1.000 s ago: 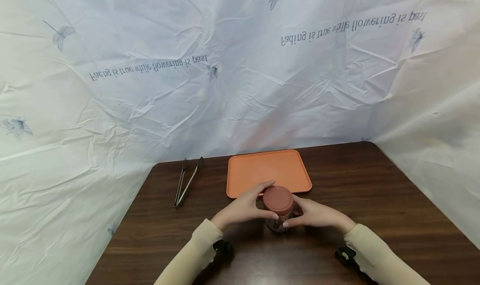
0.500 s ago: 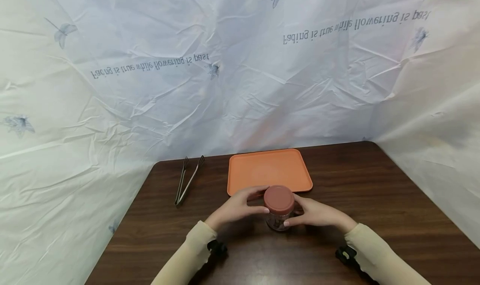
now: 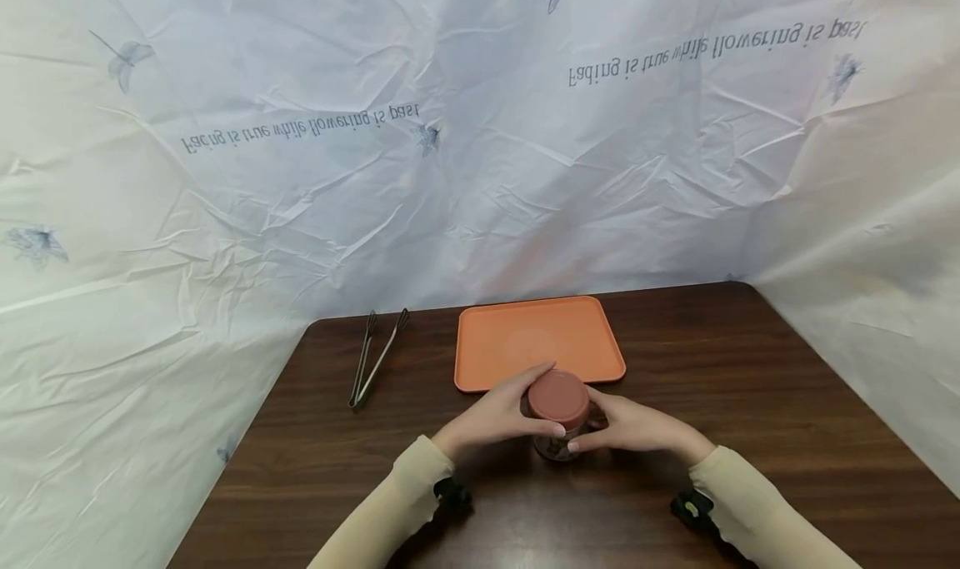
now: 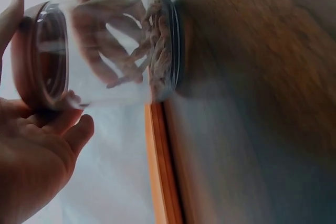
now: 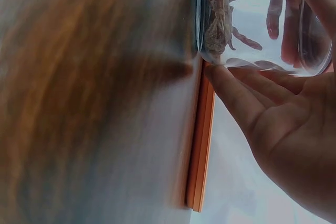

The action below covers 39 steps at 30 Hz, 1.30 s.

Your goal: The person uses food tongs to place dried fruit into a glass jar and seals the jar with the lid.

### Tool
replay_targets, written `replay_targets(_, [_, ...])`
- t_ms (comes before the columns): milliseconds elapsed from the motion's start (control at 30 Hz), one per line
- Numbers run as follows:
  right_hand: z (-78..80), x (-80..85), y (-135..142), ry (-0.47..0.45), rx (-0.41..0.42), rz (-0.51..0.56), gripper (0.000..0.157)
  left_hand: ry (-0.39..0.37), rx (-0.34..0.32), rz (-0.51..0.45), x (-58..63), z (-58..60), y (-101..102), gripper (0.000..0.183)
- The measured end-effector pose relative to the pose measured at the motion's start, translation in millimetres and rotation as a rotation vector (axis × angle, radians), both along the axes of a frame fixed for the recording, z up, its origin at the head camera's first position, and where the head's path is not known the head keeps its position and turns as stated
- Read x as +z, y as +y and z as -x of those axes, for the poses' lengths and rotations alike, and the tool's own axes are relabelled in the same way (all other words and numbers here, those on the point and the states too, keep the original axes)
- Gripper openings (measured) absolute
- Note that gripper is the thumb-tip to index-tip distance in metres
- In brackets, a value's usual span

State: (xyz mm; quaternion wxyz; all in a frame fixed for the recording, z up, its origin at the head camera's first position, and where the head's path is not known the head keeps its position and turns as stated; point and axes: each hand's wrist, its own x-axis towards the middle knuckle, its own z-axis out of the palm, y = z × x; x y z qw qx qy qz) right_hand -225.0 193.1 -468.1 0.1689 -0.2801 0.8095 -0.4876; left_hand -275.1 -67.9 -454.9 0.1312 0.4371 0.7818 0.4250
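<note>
A clear glass jar [image 4: 118, 51] with a reddish-brown round lid [image 3: 558, 397] stands upright on the dark wooden table. Brown, twisted, knobbly dried pieces [image 4: 159, 51] lie at its bottom, and a few longer ones lean up inside. My left hand [image 3: 497, 416] curls round the lid, thumb on the near side and fingers on the far side. Lower down, my right hand [image 3: 643, 426] holds the glass body from the right. In the right wrist view its fingers run along the glass, with part of the lid cut off by the frame edge.
An orange tray [image 3: 536, 340] lies just behind the jar. Metal tongs [image 3: 367, 369] rest spread apart at the table's back left. A wrinkled white printed sheet [image 3: 480, 202] hangs behind and beside the wooden table [image 3: 750, 402].
My left hand drew back left off the lid half a second ago, and now it is round the lid again. The right hand stays on the jar, which keeps its place.
</note>
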Motion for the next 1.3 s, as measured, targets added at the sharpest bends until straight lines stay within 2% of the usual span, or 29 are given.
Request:
replay_targets(267, [-0.6,0.8,0.3,-0.004,0.009,-0.001,0.083,-0.041,-0.007,-0.005,0.0,1.4,4.0,0.095])
replay_targets(500, [-0.1,0.0,-4.1,-0.012,0.005,0.000,0.083,-0.057,0.032,-0.019,-2.9,1.3,-7.1,0.092])
replay_targets(600, [-0.2,-0.5,-4.2,-0.017,-0.004,0.000,0.084,-0.053,0.045,-0.030,-4.7,2.0,-13.9,0.087])
replay_targets(833, [0.2,-0.3,-1.0,-0.010,-0.044,-0.020,0.088,0.002,0.007,-0.115,-6.0,4.3,-22.4,0.063])
replay_targets(1033, [1.6,-0.3,-0.9,0.004,-0.034,-0.025,0.087,0.045,0.024,-0.116,-4.0,-2.9,-27.8,0.058])
replay_targets(1167, [1.9,-1.1,-0.8,-0.003,-0.026,-0.018,0.087,0.064,0.051,-0.067,0.0,-10.8,-26.6,0.066])
replay_targets(1300, [-0.1,-1.8,-1.2,-0.002,-0.053,-0.011,0.087,0.106,0.113,-0.024,2.1,-19.9,-19.0,0.077])
